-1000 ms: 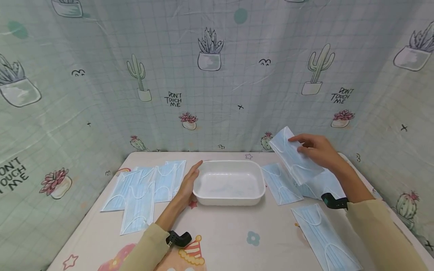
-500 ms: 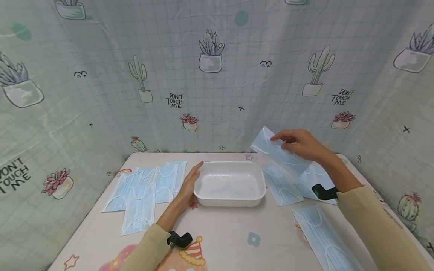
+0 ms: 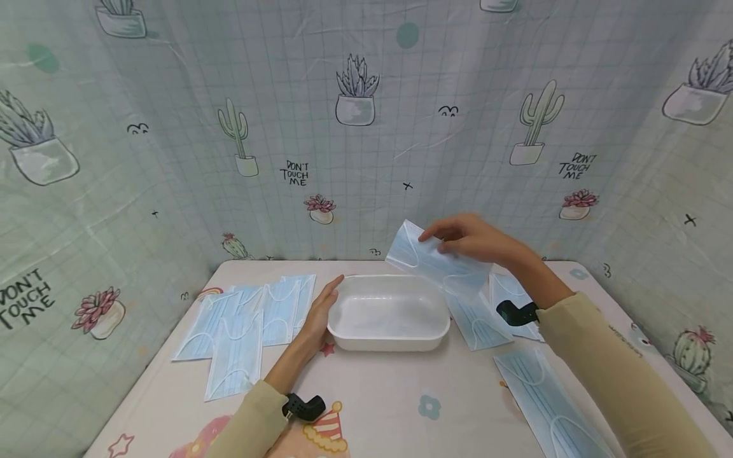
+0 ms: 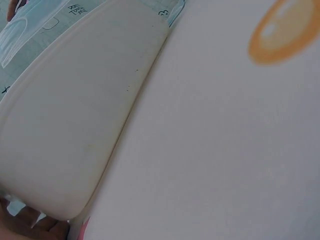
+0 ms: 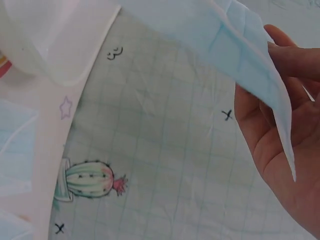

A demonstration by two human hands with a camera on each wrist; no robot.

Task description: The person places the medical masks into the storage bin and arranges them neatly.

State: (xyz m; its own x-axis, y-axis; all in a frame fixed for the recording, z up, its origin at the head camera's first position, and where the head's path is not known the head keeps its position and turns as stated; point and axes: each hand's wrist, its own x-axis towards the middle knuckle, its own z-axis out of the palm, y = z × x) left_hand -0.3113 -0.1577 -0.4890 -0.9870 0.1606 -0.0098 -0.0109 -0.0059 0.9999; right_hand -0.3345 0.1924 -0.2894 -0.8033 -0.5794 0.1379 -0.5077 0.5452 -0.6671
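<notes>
In the head view my right hand (image 3: pixel 478 240) pinches a pale blue disposable face mask (image 3: pixel 409 248) by its edge, lifted over the back right corner of a white plastic tub (image 3: pixel 389 344). The right wrist view shows thumb and fingers on either side of the mask (image 5: pixel 240 55). My left hand (image 3: pixel 317 313) rests against the tub's left end, fingers extended along it. In the left wrist view, fingertips (image 4: pixel 47 226) touch the tub's end wall. The tub's visible inside is bare white.
Several overlapping face masks (image 3: pixel 235 343) lie left of the tub. To its right are another mask (image 3: pixel 478 324), more under the right forearm (image 3: pixel 509 289), and one nearer the front (image 3: pixel 546 394). A cactus-print curtain (image 3: pixel 366 159) encloses the table (image 3: pixel 372 394) at the back and sides.
My right hand has carried the mask leftward, from above the right-hand masks to the tub's back right corner. The left hand has stayed at the tub.
</notes>
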